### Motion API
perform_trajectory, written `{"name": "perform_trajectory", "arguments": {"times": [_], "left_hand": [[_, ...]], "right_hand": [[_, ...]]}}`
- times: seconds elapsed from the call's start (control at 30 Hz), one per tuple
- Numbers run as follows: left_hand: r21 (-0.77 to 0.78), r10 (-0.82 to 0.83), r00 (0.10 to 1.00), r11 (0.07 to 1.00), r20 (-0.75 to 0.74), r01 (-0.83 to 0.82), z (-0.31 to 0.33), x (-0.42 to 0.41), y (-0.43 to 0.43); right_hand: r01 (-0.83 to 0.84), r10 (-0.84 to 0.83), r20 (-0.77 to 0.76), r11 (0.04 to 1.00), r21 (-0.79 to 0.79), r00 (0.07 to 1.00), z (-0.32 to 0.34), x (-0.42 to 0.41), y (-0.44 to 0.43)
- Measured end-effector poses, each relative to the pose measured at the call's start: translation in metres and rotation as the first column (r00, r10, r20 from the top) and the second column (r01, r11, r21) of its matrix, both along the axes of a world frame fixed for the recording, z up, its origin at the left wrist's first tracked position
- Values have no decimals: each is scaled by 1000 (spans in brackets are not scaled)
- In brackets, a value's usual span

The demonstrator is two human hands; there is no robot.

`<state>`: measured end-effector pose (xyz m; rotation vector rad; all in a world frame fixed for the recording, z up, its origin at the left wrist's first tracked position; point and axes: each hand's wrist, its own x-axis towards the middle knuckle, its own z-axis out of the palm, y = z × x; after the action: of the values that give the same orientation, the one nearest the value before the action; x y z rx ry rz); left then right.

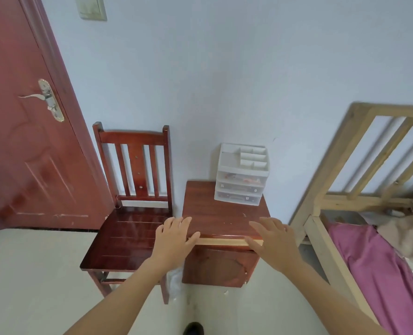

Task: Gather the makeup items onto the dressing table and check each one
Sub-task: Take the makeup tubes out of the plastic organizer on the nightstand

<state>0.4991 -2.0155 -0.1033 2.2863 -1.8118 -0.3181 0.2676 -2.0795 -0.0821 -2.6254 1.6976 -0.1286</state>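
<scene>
The left hand (174,238) lies over the near left corner of the brown surface (215,213), fingers (185,222) spread and straight, thumb along the pale front edge. The right hand (273,240) lies over the near right corner, its fingers likewise spread, holding nothing. A white organizer (243,175) stands at the far right of the surface. Its clear drawers hold blurred coloured items. A chair (130,228) stands just left, a bed (382,262) right.

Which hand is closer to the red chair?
Left. The left hand is at the table front-left corner, right beside the chair; the right hand is at the front-right edge, farther off.
</scene>
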Motion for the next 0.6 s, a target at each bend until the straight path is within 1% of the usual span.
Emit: {"name": "perform_trajectory", "arguments": {"times": [0.03,0.1,0.13,0.17,0.23,0.27,0.33,0.37,0.53,0.6], "left_hand": [[1,-4,1000,1000,-9,4,-3,7,-20],[2,-5,999,1000,-47,6,-8,18,-60],[4,-7,998,1000,-67,7,-11,22,-79],[10,-13,996,1000,-87,14,-11,25,-99],[22,-26,992,999,-123,29,-12,31,-136],[25,-32,990,999,-135,35,-13,32,-154],[34,-48,987,998,-154,54,-15,34,-186],[43,-54,984,997,-171,62,-17,33,-200],[125,-15,952,991,-305,56,-43,19,-243],[163,34,935,986,-352,26,-55,14,-255]], "right_hand": [[-7,7,9,1000,2,1000,-2,5,-18],[-14,14,-35,1000,6,999,-5,15,-50],[-18,18,-26,1000,25,999,-7,19,-69],[0,0,-16,999,50,1000,-5,25,-88],[25,-25,-17,1000,16,1000,-5,33,-120],[48,-46,-34,997,65,998,-7,35,-135],[123,-118,-52,986,108,992,-12,37,-162],[150,-145,-46,978,143,988,-17,36,-175],[131,-131,-7,987,89,991,-39,33,-212],[136,-136,-10,974,179,991,-51,28,-229]]}}
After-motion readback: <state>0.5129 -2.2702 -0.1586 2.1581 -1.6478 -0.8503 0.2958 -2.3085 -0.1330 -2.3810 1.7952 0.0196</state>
